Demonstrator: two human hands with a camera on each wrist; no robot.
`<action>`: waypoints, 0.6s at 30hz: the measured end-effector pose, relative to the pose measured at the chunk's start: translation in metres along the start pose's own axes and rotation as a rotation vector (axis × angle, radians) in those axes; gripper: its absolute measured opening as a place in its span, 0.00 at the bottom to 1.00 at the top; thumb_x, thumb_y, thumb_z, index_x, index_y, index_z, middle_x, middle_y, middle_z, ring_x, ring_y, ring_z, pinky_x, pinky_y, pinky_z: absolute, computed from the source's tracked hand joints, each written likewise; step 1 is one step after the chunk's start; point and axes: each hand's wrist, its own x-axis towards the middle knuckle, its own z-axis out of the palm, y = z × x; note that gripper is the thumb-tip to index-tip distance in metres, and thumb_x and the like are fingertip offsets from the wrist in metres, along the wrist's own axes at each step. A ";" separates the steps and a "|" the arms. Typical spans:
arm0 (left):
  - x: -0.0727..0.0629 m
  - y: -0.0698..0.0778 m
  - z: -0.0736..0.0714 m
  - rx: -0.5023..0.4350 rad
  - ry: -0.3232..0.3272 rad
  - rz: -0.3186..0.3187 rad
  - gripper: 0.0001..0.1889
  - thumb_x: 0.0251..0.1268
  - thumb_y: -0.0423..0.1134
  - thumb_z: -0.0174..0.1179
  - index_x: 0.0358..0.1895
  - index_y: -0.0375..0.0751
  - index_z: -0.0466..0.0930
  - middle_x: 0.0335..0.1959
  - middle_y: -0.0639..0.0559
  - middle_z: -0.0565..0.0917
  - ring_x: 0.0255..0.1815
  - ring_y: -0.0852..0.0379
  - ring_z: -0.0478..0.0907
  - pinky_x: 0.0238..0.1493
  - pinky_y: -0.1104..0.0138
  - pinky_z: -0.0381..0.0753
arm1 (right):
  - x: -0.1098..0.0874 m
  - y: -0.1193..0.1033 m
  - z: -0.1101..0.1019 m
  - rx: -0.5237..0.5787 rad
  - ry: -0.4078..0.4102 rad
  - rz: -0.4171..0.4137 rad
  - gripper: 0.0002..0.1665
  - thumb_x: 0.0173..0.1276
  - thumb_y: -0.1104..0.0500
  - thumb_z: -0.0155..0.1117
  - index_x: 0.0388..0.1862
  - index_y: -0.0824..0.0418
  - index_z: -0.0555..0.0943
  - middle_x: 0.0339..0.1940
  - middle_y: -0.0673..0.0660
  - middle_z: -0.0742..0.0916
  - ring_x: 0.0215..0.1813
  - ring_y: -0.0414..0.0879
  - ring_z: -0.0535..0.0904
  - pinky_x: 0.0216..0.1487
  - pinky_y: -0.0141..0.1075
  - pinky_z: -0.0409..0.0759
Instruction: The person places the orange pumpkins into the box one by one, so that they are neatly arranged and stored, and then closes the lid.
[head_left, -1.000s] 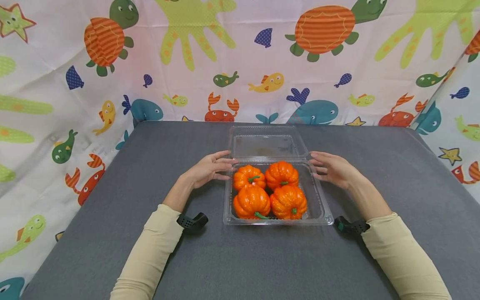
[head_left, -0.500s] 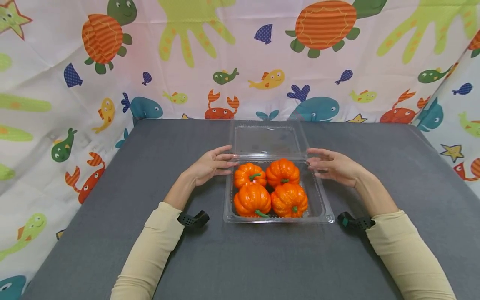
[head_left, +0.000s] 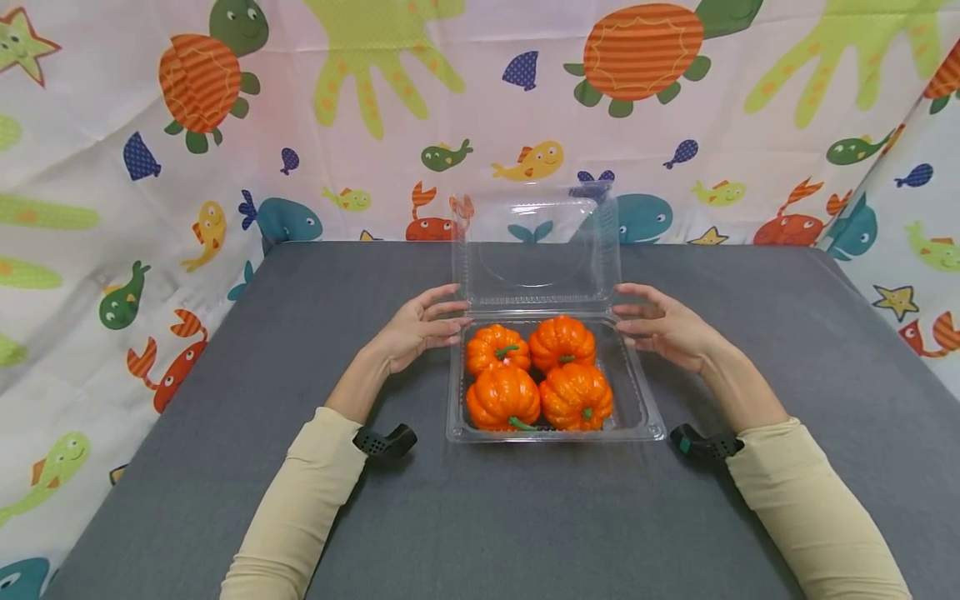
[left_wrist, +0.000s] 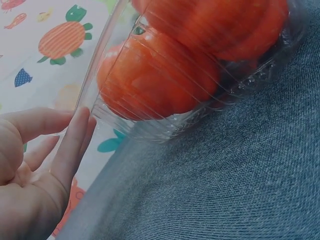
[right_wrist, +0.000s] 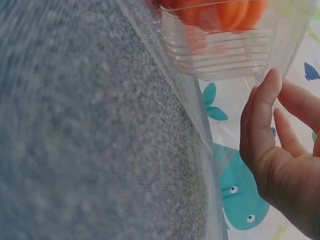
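A clear plastic clamshell container (head_left: 555, 436) sits on the table with several orange toy pumpkins (head_left: 503, 398) inside, their short stems green. Its hinged lid (head_left: 536, 271) stands raised at the back, and the printed cloth shows through it. At the left rear corner, my left hand (head_left: 414, 332) touches the container's side near the hinge with fairly straight fingers. My right hand (head_left: 667, 332) does likewise at the right rear corner. In the left wrist view, fingertips (left_wrist: 80, 117) meet the clear edge. Fingers (right_wrist: 267, 92) reach the container's corner in the right wrist view.
Grey cloth covers the table (head_left: 480, 517). Behind and at both sides hangs a white curtain (head_left: 360, 167) printed with sea animals. A black wrist strap (head_left: 386, 442) is on the left wrist, and another strap (head_left: 707, 442) on the right.
The lid has swung up from lying back on the table to a raised position. Both hands have shifted slightly away from me, along the container's sides. The pumpkins keep their places.
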 end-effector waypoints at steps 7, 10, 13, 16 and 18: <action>0.000 -0.001 0.002 -0.031 0.028 0.017 0.30 0.64 0.22 0.55 0.69 0.38 0.58 0.65 0.38 0.68 0.59 0.45 0.74 0.46 0.62 0.79 | 0.002 0.002 0.001 0.080 0.018 -0.038 0.25 0.71 0.67 0.55 0.63 0.51 0.64 0.58 0.55 0.70 0.48 0.44 0.76 0.47 0.36 0.76; 0.000 -0.002 0.002 -0.032 0.035 0.024 0.27 0.65 0.22 0.54 0.66 0.36 0.60 0.64 0.38 0.69 0.59 0.46 0.74 0.45 0.63 0.80 | 0.002 0.003 0.002 0.108 0.019 -0.048 0.22 0.71 0.68 0.54 0.59 0.51 0.67 0.57 0.55 0.71 0.47 0.44 0.76 0.46 0.35 0.77; 0.001 -0.003 0.003 -0.035 0.040 0.024 0.23 0.65 0.21 0.53 0.62 0.36 0.63 0.64 0.37 0.69 0.58 0.47 0.75 0.45 0.64 0.80 | 0.002 0.003 0.002 0.133 0.021 -0.057 0.20 0.70 0.69 0.54 0.57 0.52 0.68 0.57 0.56 0.72 0.45 0.44 0.77 0.45 0.35 0.77; 0.001 -0.004 0.003 -0.039 0.041 0.023 0.20 0.65 0.21 0.53 0.58 0.37 0.65 0.64 0.37 0.69 0.58 0.48 0.75 0.44 0.64 0.80 | 0.002 0.004 0.003 0.159 0.021 -0.068 0.18 0.70 0.70 0.55 0.54 0.53 0.70 0.55 0.56 0.72 0.43 0.44 0.77 0.44 0.35 0.78; 0.002 -0.004 0.003 -0.041 0.042 0.024 0.18 0.65 0.21 0.52 0.56 0.38 0.67 0.63 0.37 0.69 0.59 0.47 0.74 0.44 0.64 0.80 | 0.002 0.005 0.003 0.176 0.020 -0.080 0.17 0.70 0.70 0.55 0.51 0.53 0.72 0.54 0.56 0.73 0.42 0.44 0.77 0.43 0.35 0.78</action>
